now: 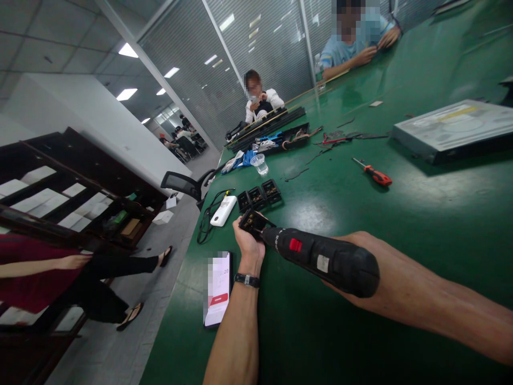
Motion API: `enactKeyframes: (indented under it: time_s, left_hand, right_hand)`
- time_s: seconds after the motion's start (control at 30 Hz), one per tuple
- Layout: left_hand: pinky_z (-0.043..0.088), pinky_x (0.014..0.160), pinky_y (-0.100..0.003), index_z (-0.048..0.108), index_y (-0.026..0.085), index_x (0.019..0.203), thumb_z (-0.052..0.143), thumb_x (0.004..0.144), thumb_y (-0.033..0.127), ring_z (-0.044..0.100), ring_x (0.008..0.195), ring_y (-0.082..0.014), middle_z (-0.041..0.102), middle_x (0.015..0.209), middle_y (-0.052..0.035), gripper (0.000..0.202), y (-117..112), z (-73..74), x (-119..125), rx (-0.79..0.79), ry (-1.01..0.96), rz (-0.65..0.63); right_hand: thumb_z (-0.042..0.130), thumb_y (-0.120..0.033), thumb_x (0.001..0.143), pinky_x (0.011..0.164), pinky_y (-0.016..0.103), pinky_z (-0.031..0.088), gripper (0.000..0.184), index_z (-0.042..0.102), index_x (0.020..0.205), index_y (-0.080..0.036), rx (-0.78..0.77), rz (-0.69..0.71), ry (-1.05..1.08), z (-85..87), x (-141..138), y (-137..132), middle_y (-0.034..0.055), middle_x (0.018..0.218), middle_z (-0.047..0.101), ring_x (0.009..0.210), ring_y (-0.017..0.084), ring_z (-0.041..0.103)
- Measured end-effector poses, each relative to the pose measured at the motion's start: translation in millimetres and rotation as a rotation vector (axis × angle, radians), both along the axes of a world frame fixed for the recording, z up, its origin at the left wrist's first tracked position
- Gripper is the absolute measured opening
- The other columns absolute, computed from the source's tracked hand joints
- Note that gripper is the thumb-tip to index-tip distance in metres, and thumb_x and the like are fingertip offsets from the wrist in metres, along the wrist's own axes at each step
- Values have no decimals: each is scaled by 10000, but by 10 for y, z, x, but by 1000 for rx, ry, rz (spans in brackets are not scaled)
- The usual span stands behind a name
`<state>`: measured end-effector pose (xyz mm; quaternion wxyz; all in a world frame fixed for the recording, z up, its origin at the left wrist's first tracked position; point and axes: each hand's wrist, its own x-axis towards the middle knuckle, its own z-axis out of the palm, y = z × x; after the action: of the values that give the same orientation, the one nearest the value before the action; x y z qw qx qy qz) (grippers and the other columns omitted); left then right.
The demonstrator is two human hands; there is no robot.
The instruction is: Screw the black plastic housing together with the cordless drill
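Note:
My left hand is closed around a small black plastic part with brassy bits inside, just above the green table. A black power drill with a red switch lies in the grip of my right hand; its handle and most of my fingers are hidden behind its body. The drill's tip meets the right side of the black part, though I cannot tell exactly where it touches. Just beyond stand several similar black parts in a row. Left of them is a white device with a black cable.
A phone lies left of my forearm. Farther out are a clear plastic cup, a black tray of tools, a red screwdriver and a flat metal box. Two people sit across the table; another person walks at left.

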<state>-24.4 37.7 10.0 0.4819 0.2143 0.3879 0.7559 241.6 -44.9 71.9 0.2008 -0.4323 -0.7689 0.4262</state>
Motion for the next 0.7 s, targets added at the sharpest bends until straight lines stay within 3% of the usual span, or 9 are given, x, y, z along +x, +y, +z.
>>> enactKeyframes:
  time_s: [0.7]
  left_hand:
    - [441, 621, -284, 638, 200, 814, 529, 848, 454, 635, 627, -178, 675, 710, -17, 278, -10, -7, 1, -17, 18, -10]
  right_hand:
    - [663, -233, 767, 501, 242, 385, 48, 637, 727, -239, 15, 11, 19, 1, -1, -4, -35, 677, 677, 586, 132, 592]
